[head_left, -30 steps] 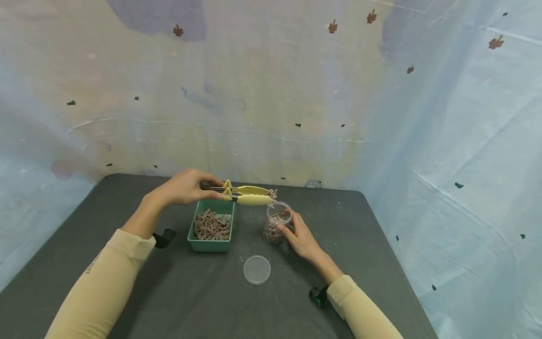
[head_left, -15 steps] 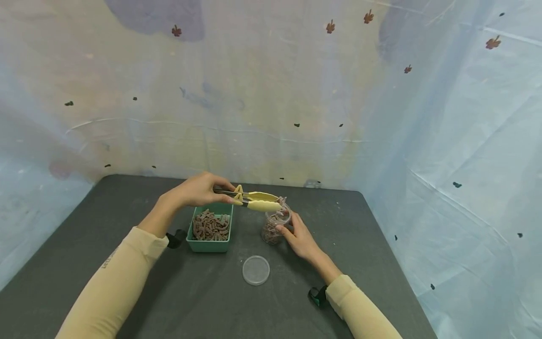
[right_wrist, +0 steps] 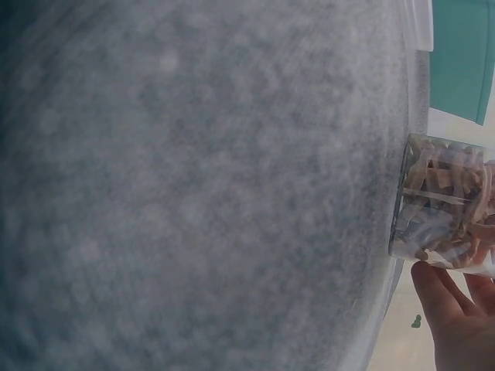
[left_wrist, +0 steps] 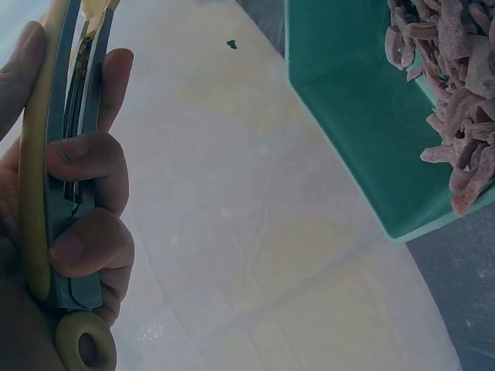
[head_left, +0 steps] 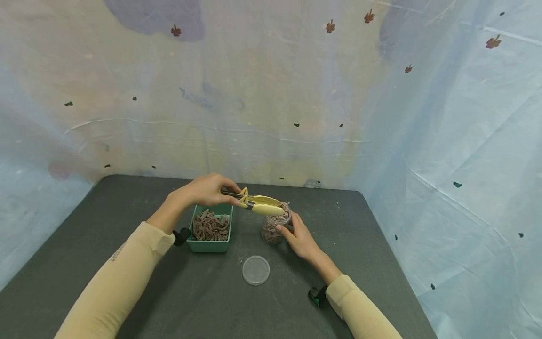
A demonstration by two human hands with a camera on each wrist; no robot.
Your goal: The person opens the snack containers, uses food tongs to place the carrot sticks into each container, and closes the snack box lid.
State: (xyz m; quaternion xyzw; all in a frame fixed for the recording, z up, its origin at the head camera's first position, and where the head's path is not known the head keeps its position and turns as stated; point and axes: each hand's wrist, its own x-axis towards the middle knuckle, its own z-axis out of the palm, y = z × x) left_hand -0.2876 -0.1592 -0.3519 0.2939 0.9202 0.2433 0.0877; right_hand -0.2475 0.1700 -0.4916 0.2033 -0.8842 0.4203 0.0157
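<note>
My left hand [head_left: 207, 189] grips a pair of yellow-tipped tongs [head_left: 267, 210], its fingers curled round the handles [left_wrist: 35, 193] in the left wrist view. The tongs' tips are at the mouth of a clear jar [head_left: 271, 233], with brownish-pink strips between or just beyond them. My right hand [head_left: 301, 242] holds this jar, thumb in front and fingers behind. More such strips [right_wrist: 441, 182] fill much of it in the right wrist view. Left of the jar, a green tray [head_left: 209, 246] holds a heap of strips [head_left: 209, 225].
A round clear lid [head_left: 256, 270] lies flat on the dark table [head_left: 237, 306], in front of the jar. Behind the table hangs a pale patterned sheet [head_left: 254, 94], which also runs along the right side.
My left hand has moved right and slightly down with the tongs, bringing the strips from above the rim into the jar's mouth. The right hand and jar stay about in place.
</note>
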